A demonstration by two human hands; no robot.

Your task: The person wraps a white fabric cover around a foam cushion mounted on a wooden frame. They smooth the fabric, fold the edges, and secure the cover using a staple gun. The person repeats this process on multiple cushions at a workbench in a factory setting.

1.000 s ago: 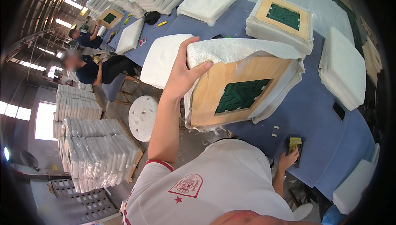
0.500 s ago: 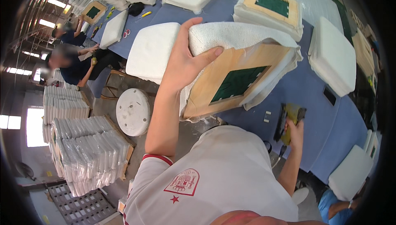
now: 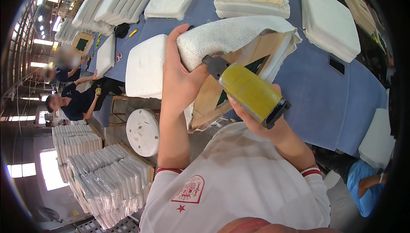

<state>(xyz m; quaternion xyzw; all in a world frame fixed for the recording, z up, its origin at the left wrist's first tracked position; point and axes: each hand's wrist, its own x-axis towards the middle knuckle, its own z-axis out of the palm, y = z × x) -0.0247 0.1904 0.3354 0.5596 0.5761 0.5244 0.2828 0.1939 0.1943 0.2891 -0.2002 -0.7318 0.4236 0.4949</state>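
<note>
My left hand [image 3: 183, 79] grips the edge of a seat cushion [image 3: 232, 32] tilted up before me. White woven fabric wraps its top, and its underside shows a plywood board around a dark green webbed opening. My right hand [image 3: 260, 120] is closed around a yellow-green staple gun [image 3: 247, 90] with a black head. The gun's nose is at the cushion's near edge, close to my left thumb; whether it touches the wood is hidden. The gun covers much of the green opening.
A blue-covered table [image 3: 316, 100] bears white cushions [image 3: 145, 66], a phone [image 3: 336, 64] and scissors [image 3: 118, 56]. On the left are a round white stool [image 3: 142, 132], wrapped stacks [image 3: 106, 177] and co-workers [image 3: 74, 100]. A blue-sleeved person [image 3: 361, 186] is at lower right.
My right hand has lifted the staple gun from the table's right side up and left to the cushion. My left hand keeps its grip on the cushion, and my view has shifted.
</note>
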